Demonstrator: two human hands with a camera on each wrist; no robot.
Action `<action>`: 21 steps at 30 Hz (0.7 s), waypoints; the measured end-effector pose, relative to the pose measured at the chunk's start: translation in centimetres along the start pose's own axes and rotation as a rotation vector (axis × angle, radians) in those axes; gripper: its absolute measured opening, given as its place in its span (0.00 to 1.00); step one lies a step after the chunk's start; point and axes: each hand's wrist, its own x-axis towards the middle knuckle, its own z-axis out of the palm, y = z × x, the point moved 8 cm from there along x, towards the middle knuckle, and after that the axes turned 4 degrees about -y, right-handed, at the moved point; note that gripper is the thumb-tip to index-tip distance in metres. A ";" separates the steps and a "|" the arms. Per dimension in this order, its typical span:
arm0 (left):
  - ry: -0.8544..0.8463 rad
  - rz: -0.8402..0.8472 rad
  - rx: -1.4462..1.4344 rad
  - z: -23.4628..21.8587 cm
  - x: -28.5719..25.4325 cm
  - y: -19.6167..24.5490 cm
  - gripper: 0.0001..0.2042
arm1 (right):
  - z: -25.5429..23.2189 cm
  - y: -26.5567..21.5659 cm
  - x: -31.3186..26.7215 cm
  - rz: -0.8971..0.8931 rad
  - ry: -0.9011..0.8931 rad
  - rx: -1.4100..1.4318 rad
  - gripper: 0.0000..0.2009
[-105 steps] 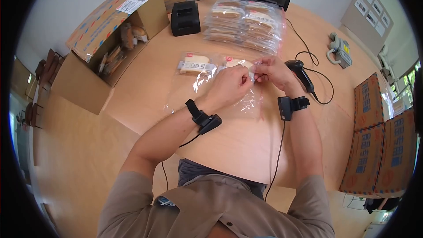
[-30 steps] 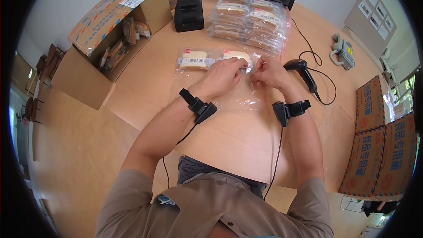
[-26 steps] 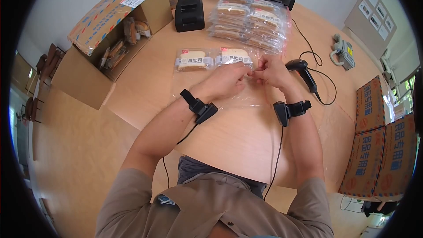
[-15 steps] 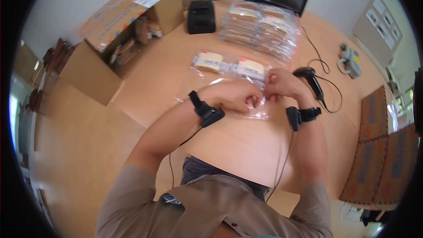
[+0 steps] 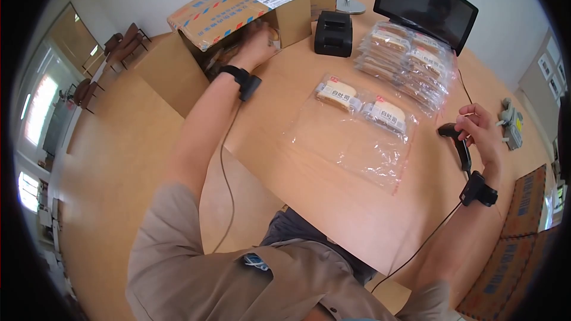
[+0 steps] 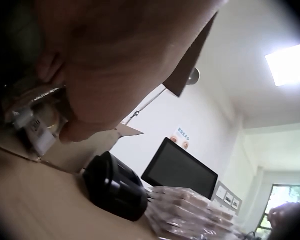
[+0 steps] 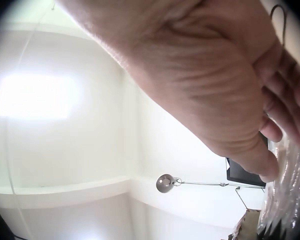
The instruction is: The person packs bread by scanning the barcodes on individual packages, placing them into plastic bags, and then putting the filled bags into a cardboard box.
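In the head view the left hand (image 5: 257,46) reaches into the cardboard box (image 5: 189,62) at the upper left. The left wrist view shows that hand's thumb and fingers (image 6: 72,131) apart beside a wrapped bread pack (image 6: 39,131); contact is unclear. My right hand (image 5: 480,132) hovers loosely curled and empty by the black scanner (image 5: 463,153). Two labelled bread packs, one on the left (image 5: 337,94) and one on the right (image 5: 385,114), lie side by side in a flat clear bag (image 5: 357,153).
A pile of bagged bread (image 5: 404,62) stands before the monitor (image 5: 425,9). Left of it is a black printer (image 5: 333,34). A phone (image 5: 510,125) sits at the right, above stacked printed cartons (image 5: 523,202). Cables run from both wrist cameras.
The left hand has left the clear bag and moved into the box at the upper left. The right hand has let go of the bag and moved right. The head view has turned left.
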 end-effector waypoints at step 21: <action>0.284 -0.016 -0.159 3.1 6.1 -12.7 0.37 | -3.6 4.5 -0.3 0.125 0.091 -0.057 0.17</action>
